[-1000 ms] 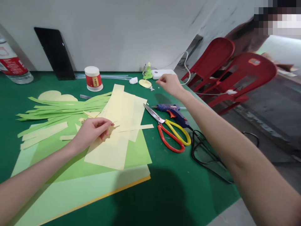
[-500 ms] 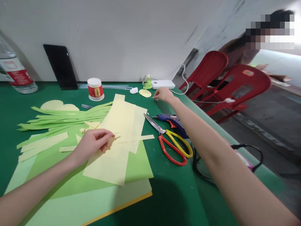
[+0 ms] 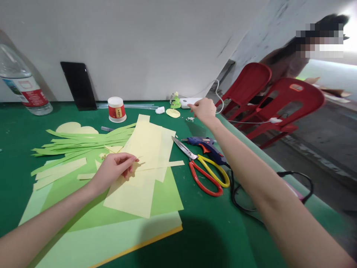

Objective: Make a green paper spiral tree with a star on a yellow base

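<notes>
My left hand rests on pale yellow paper sheets, its fingers pinched on a thin yellow paper strip. My right hand reaches far across the green table, fingers curled together, hovering just right of a yellow paper disc and a small green paper tree. A tiny white scrap lies below its fingertips. Whether the right fingers hold anything is unclear. Scissors with red and yellow handles and a blue glue gun lie under my right forearm.
Green paper strips and green sheets lie to the left. A red-labelled cup, a black phone, a water bottle and a white charger stand at the back. Red chairs and another person are right.
My right hand dropped to the table beside the yellow disc, then lifted slightly and shifted right. The left hand kept its pinch on the strip. The camera view shifted a little.
</notes>
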A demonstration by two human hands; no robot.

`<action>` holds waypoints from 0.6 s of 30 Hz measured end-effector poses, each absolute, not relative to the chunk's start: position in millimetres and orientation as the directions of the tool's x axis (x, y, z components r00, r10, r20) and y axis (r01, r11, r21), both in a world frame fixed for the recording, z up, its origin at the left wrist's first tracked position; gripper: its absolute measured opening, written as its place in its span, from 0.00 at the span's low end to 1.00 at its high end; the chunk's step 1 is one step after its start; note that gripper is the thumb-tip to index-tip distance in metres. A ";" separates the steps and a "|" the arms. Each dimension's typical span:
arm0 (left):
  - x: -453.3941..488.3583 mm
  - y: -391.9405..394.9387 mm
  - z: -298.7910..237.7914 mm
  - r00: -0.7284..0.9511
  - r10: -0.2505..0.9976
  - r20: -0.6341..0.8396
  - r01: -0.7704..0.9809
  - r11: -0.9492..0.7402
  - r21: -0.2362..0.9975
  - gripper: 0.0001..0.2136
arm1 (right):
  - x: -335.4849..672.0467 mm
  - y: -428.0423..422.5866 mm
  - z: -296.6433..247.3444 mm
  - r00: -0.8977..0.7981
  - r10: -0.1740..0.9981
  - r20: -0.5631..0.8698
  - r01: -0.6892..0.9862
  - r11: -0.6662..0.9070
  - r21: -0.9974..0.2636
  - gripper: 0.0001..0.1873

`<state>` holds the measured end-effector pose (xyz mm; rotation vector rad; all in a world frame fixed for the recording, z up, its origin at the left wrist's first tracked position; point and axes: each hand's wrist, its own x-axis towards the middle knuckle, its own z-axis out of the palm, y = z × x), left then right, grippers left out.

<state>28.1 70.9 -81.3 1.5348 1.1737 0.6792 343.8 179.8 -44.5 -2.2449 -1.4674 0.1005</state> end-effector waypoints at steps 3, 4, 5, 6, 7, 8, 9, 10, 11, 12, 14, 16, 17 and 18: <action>30.1 65.8 -73.7 0.321 0.942 -0.101 0.288 0.004 0.958 0.11 | 312.2 149.5 -33.1 0.337 0.915 0.222 0.815 -0.165 -0.556 0.13; 31.1 62.9 -69.8 0.311 0.946 -0.086 0.279 -0.004 0.960 0.12 | 298.6 134.8 -30.7 0.284 0.929 0.236 0.789 -0.087 -0.608 0.11; 32.2 59.4 -65.4 0.306 0.949 -0.075 0.274 -0.012 0.962 0.12 | 284.0 118.2 -29.1 0.214 0.947 0.240 0.751 -0.003 -0.660 0.09; 33.4 55.3 -60.5 0.308 0.949 -0.068 0.269 -0.018 0.963 0.11 | 269.2 100.2 -28.1 0.139 0.961 0.240 0.702 0.075 -0.708 0.08; 34.5 50.6 -55.5 0.317 0.947 -0.061 0.260 -0.025 0.965 0.11 | 254.8 81.7 -27.5 0.065 0.969 0.237 0.645 0.140 -0.751 0.07; 35.4 45.6 -50.4 0.336 0.940 -0.052 0.243 -0.033 0.969 0.10 | 241.8 63.5 -27.2 -0.007 0.972 0.234 0.587 0.194 -0.786 0.07; 36.3 40.4 -45.4 0.364 0.931 -0.039 0.219 -0.045 0.975 0.10 | 230.6 46.7 -27.0 -0.067 0.970 0.235 0.532 0.234 -0.814 0.06; 36.9 35.2 -40.7 0.397 0.918 -0.022 0.192 -0.060 0.980 0.09 | 221.8 32.0 -26.9 -0.116 0.965 0.236 0.484 0.262 -0.835 0.06; 37.3 30.2 -36.4 0.428 0.904 -0.002 0.166 -0.077 0.983 0.09 | 215.5 19.9 -26.7 -0.164 0.956 0.245 0.411 0.292 -0.864 0.05; 37.5 25.6 -32.5 0.452 0.892 0.014 0.146 -0.089 0.985 0.09 | 211.6 10.7 -26.6 -0.196 0.945 0.260 0.256 0.306 -0.917 0.04; 37.4 17.8 -26.4 0.485 0.874 0.037 0.109 -0.102 0.989 0.10 | 209.3 0.0 -26.5 -0.236 0.933 0.270 0.056 0.291 -0.955 0.03; 36.8 12.5 -22.5 0.506 0.862 0.041 0.089 -0.099 0.991 0.10 | 210.9 -3.6 -26.8 -0.253 0.929 0.268 -0.056 0.263 -0.963 0.03; 36.6 10.8 -21.3 0.513 0.858 0.035 0.086 -0.093 0.992 0.10 | 212.0 -4.1 -27.1 -0.258 0.929 0.266 -0.085 0.252 -0.964 0.04; 36.4 9.5 -20.4 0.518 0.855 0.028 0.086 -0.084 0.993 0.11 | 212.9 -4.4 -27.5 -0.260 0.929 0.264 -0.107 0.244 -0.964 0.05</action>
